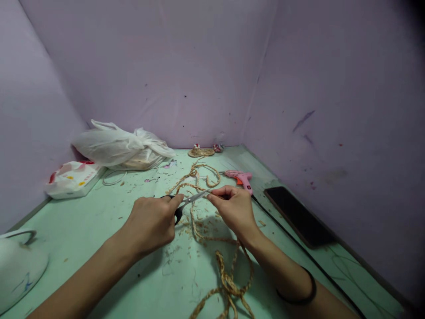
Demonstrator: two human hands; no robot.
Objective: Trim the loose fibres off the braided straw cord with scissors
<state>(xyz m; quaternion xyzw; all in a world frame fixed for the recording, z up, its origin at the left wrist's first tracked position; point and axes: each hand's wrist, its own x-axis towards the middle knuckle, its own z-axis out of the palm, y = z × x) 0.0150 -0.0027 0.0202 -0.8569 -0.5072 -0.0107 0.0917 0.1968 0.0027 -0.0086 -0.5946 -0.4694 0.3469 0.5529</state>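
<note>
Black-handled scissors are gripped in my left hand, their blades pointing right. At the blade tips, the thumb and fingers of my right hand are pinched together. Whatever sits in that pinch is too small to make out. Braided straw rope runs under and between my hands. One loose bundle of it lies near the front, and more loops lie beyond the scissors. Short straw clippings are scattered on the green tabletop below the blades.
A pink glue gun lies behind my right hand, its black cord running forward. A dark phone lies at right. White plastic bag and tissue pack stand back left. A woven straw piece lies by the wall; a white lamp base stands front left.
</note>
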